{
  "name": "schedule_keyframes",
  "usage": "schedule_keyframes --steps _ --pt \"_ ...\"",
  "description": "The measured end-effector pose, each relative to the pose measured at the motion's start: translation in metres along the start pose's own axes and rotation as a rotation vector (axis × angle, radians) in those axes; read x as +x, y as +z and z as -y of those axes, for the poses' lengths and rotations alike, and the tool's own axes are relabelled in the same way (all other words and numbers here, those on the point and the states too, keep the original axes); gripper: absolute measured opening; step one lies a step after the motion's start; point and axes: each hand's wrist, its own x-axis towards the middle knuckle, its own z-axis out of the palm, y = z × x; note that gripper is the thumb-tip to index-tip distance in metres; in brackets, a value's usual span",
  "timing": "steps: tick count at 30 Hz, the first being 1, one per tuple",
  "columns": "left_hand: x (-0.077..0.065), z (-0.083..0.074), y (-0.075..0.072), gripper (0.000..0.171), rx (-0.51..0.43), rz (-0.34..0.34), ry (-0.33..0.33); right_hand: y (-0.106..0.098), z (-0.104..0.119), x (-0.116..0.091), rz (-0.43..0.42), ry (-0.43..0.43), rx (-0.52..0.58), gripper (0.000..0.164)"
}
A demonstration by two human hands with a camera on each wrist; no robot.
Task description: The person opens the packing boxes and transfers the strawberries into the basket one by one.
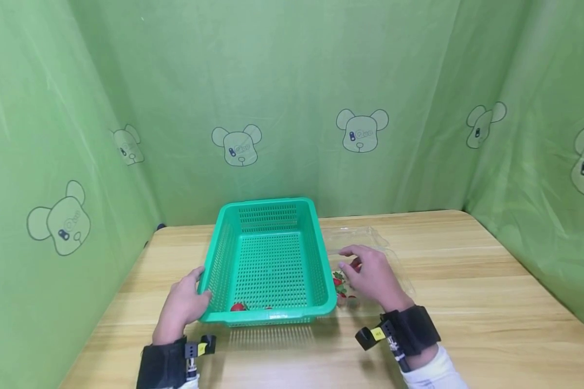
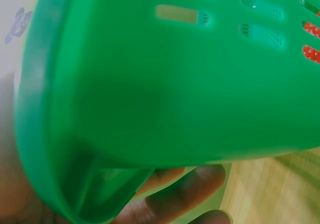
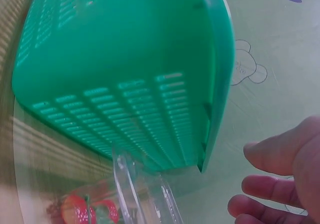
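A green plastic basket (image 1: pixel 271 313) with slotted walls stands on the table, its near end raised a little. My left hand (image 1: pixel 185 301) grips the left rim near the front corner, thumb over the rim and fingers (image 2: pixel 200 186) underneath. A strawberry (image 1: pixel 238 307) lies inside at the near end; the front wall mostly hides another red piece beside it. To the basket's right, a clear plastic box (image 3: pixel 129 189) holds several strawberries (image 1: pixel 338 282). Over this box hovers my right hand (image 1: pixel 372 276), thumb and fingers bent and apart, with nothing seen between them in the right wrist view.
A wooden table (image 1: pixel 472 292) carries everything. The box's transparent lid (image 1: pixel 352 236) extends behind it. Green cloth (image 1: pixel 292 70) printed with bear heads hangs around the back and sides. Each wrist wears a black strap (image 1: pixel 411 330) with a small camera.
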Motion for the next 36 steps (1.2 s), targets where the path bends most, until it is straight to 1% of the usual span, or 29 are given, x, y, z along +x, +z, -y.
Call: schedule_keyframes --steps 7,13,18,27,36 --pt "0.0 -0.001 0.0 0.06 0.005 -0.001 -0.005 -0.001 -0.008 0.001 0.02 0.026 0.004 0.023" --pt "0.0 -0.001 -0.001 0.06 0.007 0.0 0.0 0.0 -0.014 0.001 0.017 0.031 0.004 0.022" --pt "0.0 -0.001 -0.001 0.059 0.012 -0.006 0.007 0.001 -0.018 0.001 0.028 0.054 0.009 0.022" --pt "0.0 -0.001 0.0 0.059 0.013 -0.007 0.0 0.004 -0.024 0.001 0.1 0.152 -0.031 0.022" --pt "-0.001 -0.001 0.0 0.059 0.009 -0.004 -0.004 0.007 -0.035 0.001 0.159 0.209 -0.05 0.023"
